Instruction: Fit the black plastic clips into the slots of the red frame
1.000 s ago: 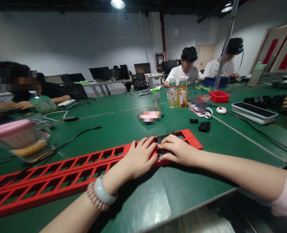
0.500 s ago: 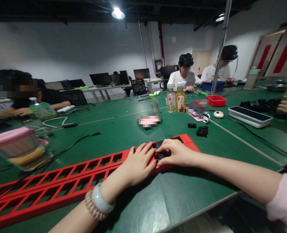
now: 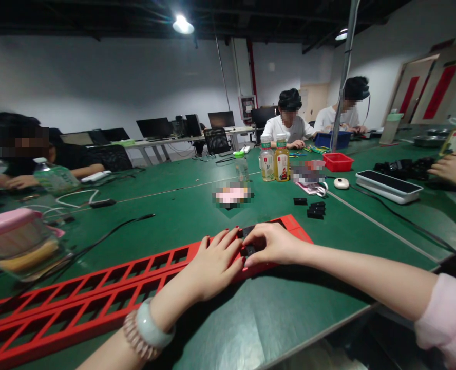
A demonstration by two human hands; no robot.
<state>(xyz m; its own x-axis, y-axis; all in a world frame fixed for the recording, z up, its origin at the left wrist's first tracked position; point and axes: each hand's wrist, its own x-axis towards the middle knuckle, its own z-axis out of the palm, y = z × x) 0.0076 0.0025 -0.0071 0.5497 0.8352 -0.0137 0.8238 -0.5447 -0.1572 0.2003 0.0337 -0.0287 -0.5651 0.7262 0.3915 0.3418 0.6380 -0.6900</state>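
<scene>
A long red slotted rack [image 3: 108, 285] lies across the green table [image 3: 289, 318], running from lower left to its right end near the middle. My left hand [image 3: 214, 264] rests flat on the rack, fingers stretched toward a small black part [image 3: 248, 241] seated in a slot near the right end. My right hand [image 3: 272, 244] curls over that same black part, fingertips pressed on it. A pale bangle and a bead bracelet sit on my left wrist. More small black parts [image 3: 311, 209] lie loose on the table just beyond the rack's right end.
Two drink bottles [image 3: 274, 160], a red bin [image 3: 338, 161], a white tray [image 3: 388, 184] with a cable and a pink-lidded container [image 3: 18, 246] stand on the table. Other people sit at the far side, left and right; another person's hand [image 3: 449, 167] rests at right.
My right fingers have curled tighter over the black part. The view has shifted slightly; my left hand stays flat on the rack.
</scene>
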